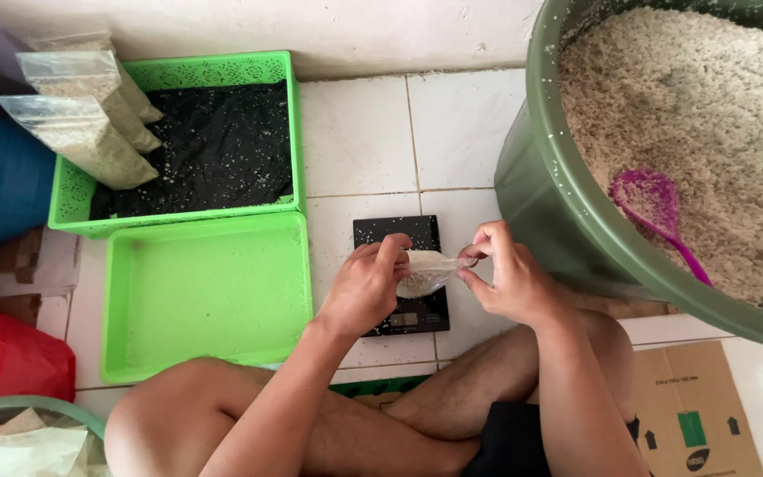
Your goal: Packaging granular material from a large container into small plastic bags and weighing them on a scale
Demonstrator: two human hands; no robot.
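Tiled floor (359, 132): hands pinch bag (426, 272) over scale (396, 231).

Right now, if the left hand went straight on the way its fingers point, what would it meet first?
The left hand points rightward, already touching the small clear plastic bag of grain; beyond that, probably the right hand holding the bag's other end.

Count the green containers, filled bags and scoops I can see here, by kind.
Green trays: 2, one lined black, one bare
Green tubs: 2, big, small
Filled clear bags: 4, three in the lined tray, one in both hands
Pink scoop: 1
Total: 9
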